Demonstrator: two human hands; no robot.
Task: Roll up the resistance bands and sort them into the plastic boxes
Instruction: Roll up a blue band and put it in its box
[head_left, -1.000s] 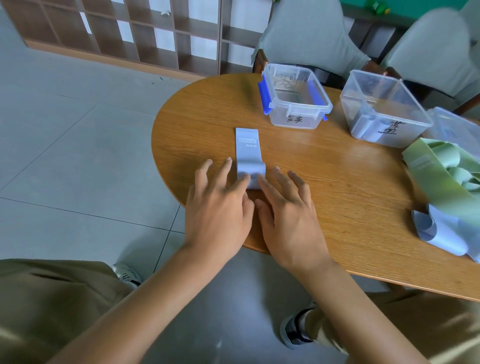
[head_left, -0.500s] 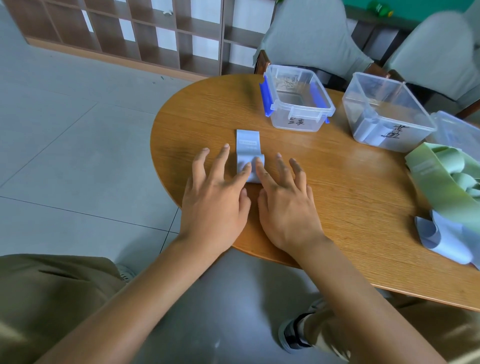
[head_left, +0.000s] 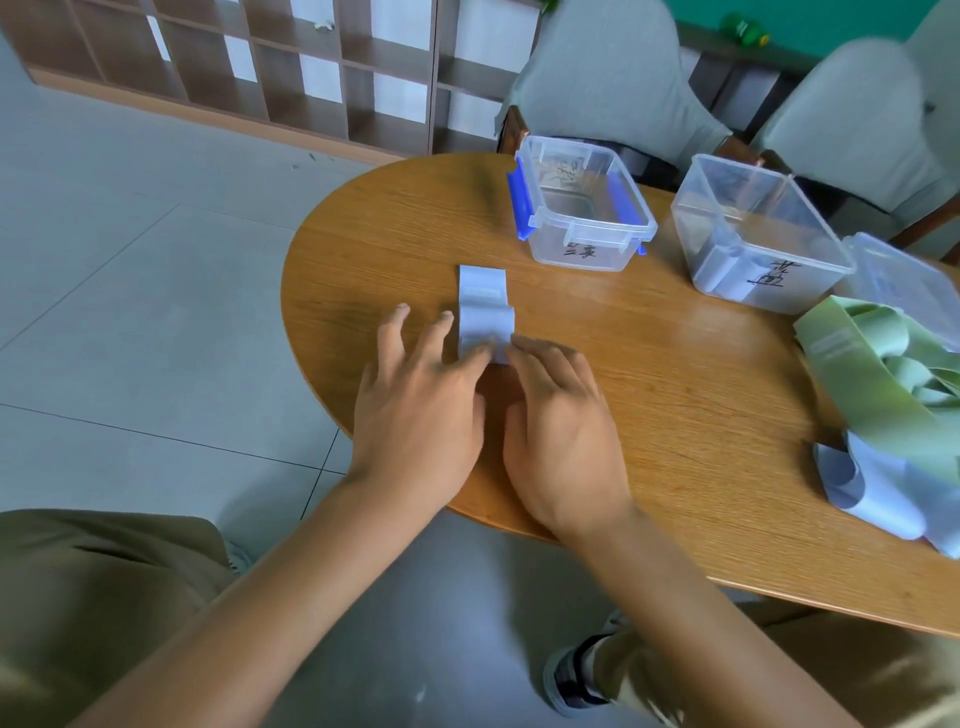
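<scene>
1. A pale blue band (head_left: 484, 312) lies flat on the wooden table (head_left: 649, 415), in its left part, with the near end turned up into a small roll under the fingertips and the far end stretched away toward the boxes.
2. The left hand (head_left: 421, 410) lies palm down, its fingers straight and spread; the inner fingertips press on the left side of the roll, the outer two rest on bare wood beside the band.
3. The right hand (head_left: 563, 431) lies palm down just beside the left, its fingers fairly straight and close together, tips pressing the right side of the roll.
4. Beyond the band's far end there is bare wood, then a clear box with blue clips (head_left: 582, 208), open at the top, with a handwritten mark on its near wall.
5. To the right of it, standing apart, is a second clear box (head_left: 753, 234) with pale blue rolls inside.
6. The table's curved left edge lies near the left hand; grey floor tiles (head_left: 130, 312) lie beyond it.
7. At the right edge of the view a heap of green bands (head_left: 883, 374) lies over more blue bands (head_left: 872, 493), well apart from the hands, with open wood between.
8. Two covered chairs (head_left: 613, 78) stand behind the boxes.
</scene>
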